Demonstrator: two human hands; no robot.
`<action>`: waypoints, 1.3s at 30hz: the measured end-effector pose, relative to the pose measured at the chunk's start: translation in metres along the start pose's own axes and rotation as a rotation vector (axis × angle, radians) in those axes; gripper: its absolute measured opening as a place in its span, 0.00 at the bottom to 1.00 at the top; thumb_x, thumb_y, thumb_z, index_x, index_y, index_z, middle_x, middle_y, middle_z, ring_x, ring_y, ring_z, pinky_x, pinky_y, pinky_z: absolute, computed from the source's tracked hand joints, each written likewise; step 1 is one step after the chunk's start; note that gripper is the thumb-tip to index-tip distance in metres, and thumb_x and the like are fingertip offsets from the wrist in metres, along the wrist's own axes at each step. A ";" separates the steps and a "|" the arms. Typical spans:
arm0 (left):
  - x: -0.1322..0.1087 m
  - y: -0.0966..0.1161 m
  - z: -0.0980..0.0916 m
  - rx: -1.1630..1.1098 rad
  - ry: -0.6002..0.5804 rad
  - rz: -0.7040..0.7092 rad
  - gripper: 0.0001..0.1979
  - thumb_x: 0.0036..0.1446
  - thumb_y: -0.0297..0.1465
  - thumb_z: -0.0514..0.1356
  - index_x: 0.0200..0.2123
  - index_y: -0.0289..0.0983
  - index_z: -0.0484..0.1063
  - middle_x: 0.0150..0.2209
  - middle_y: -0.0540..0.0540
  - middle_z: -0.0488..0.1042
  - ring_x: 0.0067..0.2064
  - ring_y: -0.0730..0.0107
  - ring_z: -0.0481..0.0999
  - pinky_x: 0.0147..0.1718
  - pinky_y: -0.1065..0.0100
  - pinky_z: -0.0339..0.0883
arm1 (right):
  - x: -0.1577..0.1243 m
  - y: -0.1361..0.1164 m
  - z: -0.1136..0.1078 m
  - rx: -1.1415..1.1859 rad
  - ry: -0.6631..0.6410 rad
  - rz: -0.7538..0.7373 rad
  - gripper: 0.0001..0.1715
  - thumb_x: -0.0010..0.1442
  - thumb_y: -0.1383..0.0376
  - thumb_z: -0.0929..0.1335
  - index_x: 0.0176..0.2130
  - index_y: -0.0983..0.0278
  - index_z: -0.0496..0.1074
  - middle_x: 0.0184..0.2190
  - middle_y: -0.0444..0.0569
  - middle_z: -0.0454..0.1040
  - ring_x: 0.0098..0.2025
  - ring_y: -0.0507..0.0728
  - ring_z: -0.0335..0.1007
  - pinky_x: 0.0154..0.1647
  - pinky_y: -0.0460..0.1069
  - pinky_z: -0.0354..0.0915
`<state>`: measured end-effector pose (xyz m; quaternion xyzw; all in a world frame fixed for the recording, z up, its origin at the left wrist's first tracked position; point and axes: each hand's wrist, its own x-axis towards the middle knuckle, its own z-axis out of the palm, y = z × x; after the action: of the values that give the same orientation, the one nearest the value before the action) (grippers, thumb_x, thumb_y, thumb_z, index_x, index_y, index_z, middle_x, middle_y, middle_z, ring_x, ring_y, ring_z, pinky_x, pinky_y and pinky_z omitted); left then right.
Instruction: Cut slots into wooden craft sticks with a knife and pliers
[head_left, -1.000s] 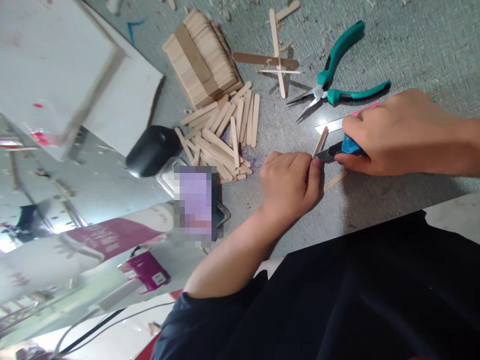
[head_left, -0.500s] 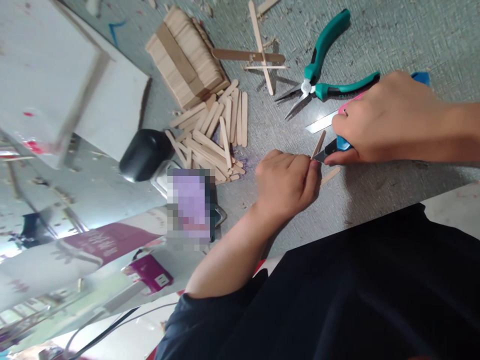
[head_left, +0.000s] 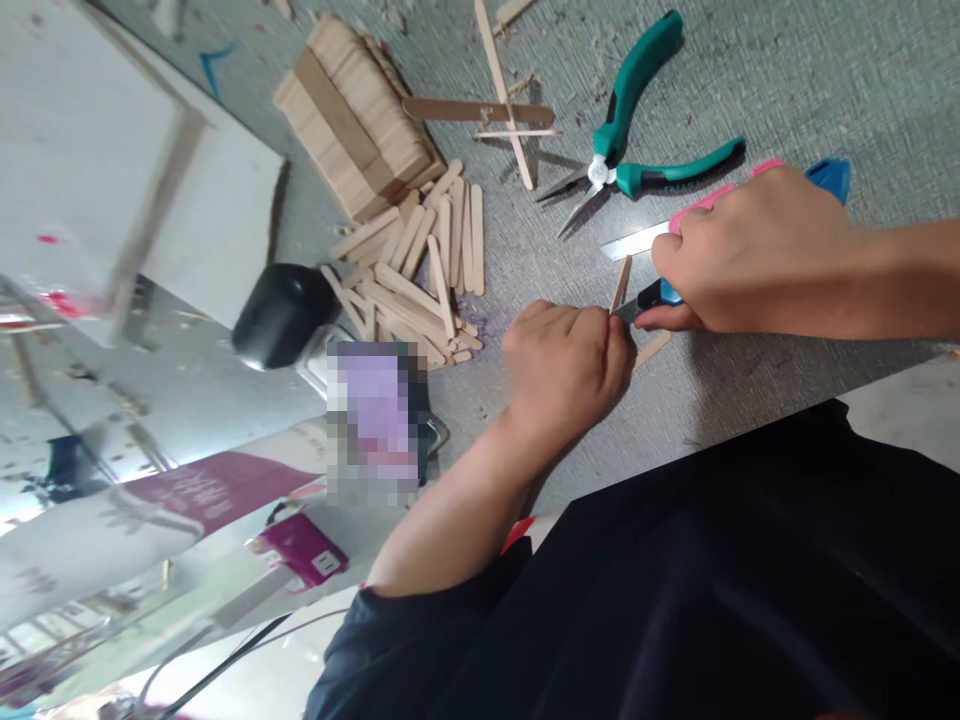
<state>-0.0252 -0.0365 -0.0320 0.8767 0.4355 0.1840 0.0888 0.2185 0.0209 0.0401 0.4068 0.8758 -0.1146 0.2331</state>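
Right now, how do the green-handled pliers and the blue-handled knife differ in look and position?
The pliers lie spread open on the table, while the blue-handled knife is gripped in the right hand. The pliers have green-and-black grips; the blue-handled knife shows blue on its handle. The pliers are in full view, whereas the blue-handled knife is partly covered by the hand. Both have coloured grips and pointed ends.

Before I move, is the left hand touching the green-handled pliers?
Apart. The head view shows a strip of grey tabletop between the left hand and the tips of the green-handled pliers.
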 end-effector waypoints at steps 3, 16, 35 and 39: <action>-0.001 0.000 0.000 -0.003 -0.030 -0.043 0.21 0.81 0.33 0.53 0.30 0.46 0.56 0.23 0.51 0.64 0.26 0.64 0.60 0.36 0.53 0.45 | 0.001 0.000 0.005 0.019 0.046 0.015 0.54 0.82 0.27 0.60 0.60 0.71 0.85 0.44 0.66 0.88 0.47 0.76 0.88 0.47 0.64 0.77; -0.004 -0.002 0.005 0.007 0.038 0.001 0.21 0.80 0.32 0.56 0.29 0.46 0.60 0.23 0.50 0.67 0.25 0.62 0.62 0.36 0.53 0.46 | 0.000 0.000 0.009 0.043 0.121 -0.009 0.54 0.83 0.28 0.60 0.56 0.73 0.85 0.45 0.69 0.88 0.49 0.76 0.90 0.45 0.61 0.76; 0.011 -0.025 -0.005 -0.333 -0.026 0.032 0.30 0.76 0.64 0.64 0.66 0.53 0.85 0.69 0.36 0.80 0.69 0.35 0.79 0.69 0.27 0.66 | -0.023 0.011 -0.002 -0.048 0.095 -0.024 0.47 0.85 0.33 0.58 0.64 0.70 0.80 0.40 0.62 0.87 0.43 0.70 0.85 0.42 0.57 0.66; 0.019 -0.020 -0.008 -0.331 -0.165 0.017 0.29 0.71 0.62 0.71 0.65 0.54 0.87 0.74 0.36 0.78 0.73 0.30 0.75 0.72 0.26 0.62 | -0.037 0.008 -0.021 -0.177 0.039 -0.026 0.42 0.87 0.35 0.58 0.57 0.64 0.82 0.39 0.60 0.86 0.43 0.70 0.86 0.42 0.57 0.68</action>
<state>-0.0326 -0.0093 -0.0259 0.8659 0.3831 0.1813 0.2656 0.2389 0.0097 0.0765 0.3754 0.8921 -0.0316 0.2496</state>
